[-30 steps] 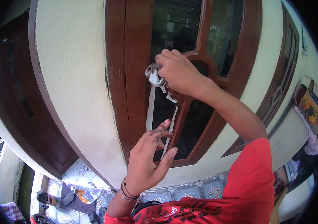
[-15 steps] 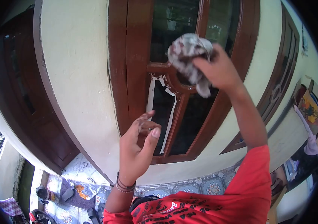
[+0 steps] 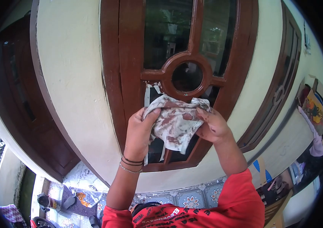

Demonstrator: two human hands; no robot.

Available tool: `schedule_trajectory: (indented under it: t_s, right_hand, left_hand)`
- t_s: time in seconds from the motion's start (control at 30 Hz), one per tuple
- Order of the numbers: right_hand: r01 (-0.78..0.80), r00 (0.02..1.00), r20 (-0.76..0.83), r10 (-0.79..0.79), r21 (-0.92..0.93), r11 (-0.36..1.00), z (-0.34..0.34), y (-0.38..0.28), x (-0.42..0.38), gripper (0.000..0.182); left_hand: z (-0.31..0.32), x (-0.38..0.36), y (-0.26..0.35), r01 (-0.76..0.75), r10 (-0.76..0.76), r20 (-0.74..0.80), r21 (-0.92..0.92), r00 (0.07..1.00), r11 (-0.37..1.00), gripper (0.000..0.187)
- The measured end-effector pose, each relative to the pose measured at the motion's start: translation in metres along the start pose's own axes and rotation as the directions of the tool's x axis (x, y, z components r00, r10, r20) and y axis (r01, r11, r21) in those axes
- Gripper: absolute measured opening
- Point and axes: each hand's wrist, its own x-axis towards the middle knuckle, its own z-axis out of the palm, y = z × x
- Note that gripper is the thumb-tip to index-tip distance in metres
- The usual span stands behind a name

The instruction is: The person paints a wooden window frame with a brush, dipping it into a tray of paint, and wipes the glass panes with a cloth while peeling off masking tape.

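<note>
A white rag [image 3: 178, 123] with brown stains is spread between my two hands in front of the window. My left hand [image 3: 140, 127] grips its left side, thumb on top. On its right side, my right hand [image 3: 215, 125] pinches the cloth, with brown smudges on the fingers. Behind the rag stands the brown-framed window [image 3: 129, 76], with a round glass pane [image 3: 187, 77] in its middle. White strips [image 3: 149, 93] edge the lower left pane, which the rag partly covers.
A dark brown door [image 3: 28, 102] is on the left, beyond the cream wall [image 3: 68, 76]. Another window [image 3: 273, 87] is at the right. Below lie patterned floor tiles [image 3: 190, 200], and a can [image 3: 51, 200] stands at lower left. A wooden piece [image 3: 279, 211] sits at lower right.
My right hand has come down from the round pane with the rag. My left hand, empty before, has risen and now holds the rag's other side. The round pane is uncovered.
</note>
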Motion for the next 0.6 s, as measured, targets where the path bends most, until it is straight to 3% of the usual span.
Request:
schedule_trajectory:
  t_s: [0.03, 0.1, 0.13, 0.17, 0.2, 0.23, 0.27, 0.3, 0.37, 0.43, 0.47, 0.5, 0.57, 0.6]
  right_hand:
    - [-0.003, 1.000, 0.003, 0.003, 0.001, 1.000, 0.000, 0.006, 0.000, 0.036]
    - [0.170, 0.975, 0.127, -0.184, 0.111, 0.979, 0.005, 0.017, 0.003, 0.039]
    - [0.213, 0.966, 0.124, -0.228, 0.122, 0.969, 0.009, 0.021, 0.006, 0.042]
    - [0.210, 0.966, 0.130, -0.225, 0.122, 0.970, 0.013, 0.023, 0.011, 0.042]
    - [0.360, 0.933, 0.071, -0.353, -0.127, 0.924, 0.017, 0.023, 0.017, 0.042]
    - [0.467, 0.873, 0.048, -0.486, -0.373, 0.802, 0.020, 0.022, 0.021, 0.043]
    - [0.461, 0.860, 0.048, -0.508, -0.499, 0.733, 0.021, 0.018, 0.024, 0.042]
    - [0.533, 0.810, 0.132, -0.572, -0.574, 0.622, 0.031, 0.008, 0.029, 0.038]
    - [0.625, 0.683, 0.382, -0.623, -0.746, 0.227, 0.030, -0.015, 0.053, 0.035]
    - [0.509, 0.785, 0.274, -0.555, -0.797, 0.326, 0.043, -0.048, 0.073, 0.028]
    - [0.552, 0.743, 0.325, -0.584, -0.792, 0.262, 0.046, -0.067, 0.091, 0.025]
    - [0.592, 0.698, 0.376, -0.610, -0.782, 0.195, 0.048, -0.089, 0.112, 0.022]
    - [0.585, 0.629, 0.482, -0.610, -0.810, -0.037, 0.056, -0.136, 0.149, 0.020]
    - [0.521, 0.635, 0.508, -0.582, -0.838, -0.163, 0.046, -0.170, 0.178, 0.023]
  left_hand:
    - [0.006, 0.001, -0.001, -0.001, 0.001, -0.004, 0.000, 1.000, 1.000, 0.017]
    - [0.023, 0.001, -0.003, -0.193, 0.186, -0.070, -0.113, 0.980, 0.975, 0.026]
    - [0.020, -0.001, -0.007, -0.242, 0.249, -0.043, 0.123, 0.967, 0.962, 0.025]
    - [0.025, 0.001, -0.014, -0.415, 0.424, -0.006, 0.185, 0.906, 0.891, 0.026]
    - [0.026, 0.004, -0.017, -0.393, 0.408, -0.003, 0.263, 0.913, 0.881, 0.028]
    - [0.029, 0.006, -0.019, -0.369, 0.392, -0.002, 0.339, 0.920, 0.866, 0.030]
    - [0.035, 0.008, -0.020, -0.529, 0.523, 0.095, 0.252, 0.847, 0.810, 0.036]
    - [0.043, 0.009, -0.008, -0.484, 0.456, 0.170, 0.198, 0.874, 0.853, 0.040]
    - [0.058, 0.015, 0.014, -0.458, 0.420, 0.240, 0.130, 0.875, 0.879, 0.044]
    - [0.064, 0.047, 0.017, -0.702, 0.657, 0.249, 0.225, 0.712, 0.676, 0.056]
    - [0.072, 0.043, 0.032, -0.625, 0.589, 0.236, 0.118, 0.773, 0.772, 0.066]
    - [0.073, 0.041, 0.039, -0.632, 0.596, 0.240, 0.112, 0.766, 0.767, 0.066]
    - [0.067, 0.036, 0.048, -0.535, 0.485, 0.232, 0.276, 0.843, 0.799, 0.064]
    - [0.064, 0.033, 0.043, -0.563, 0.523, 0.209, 0.283, 0.827, 0.777, 0.066]
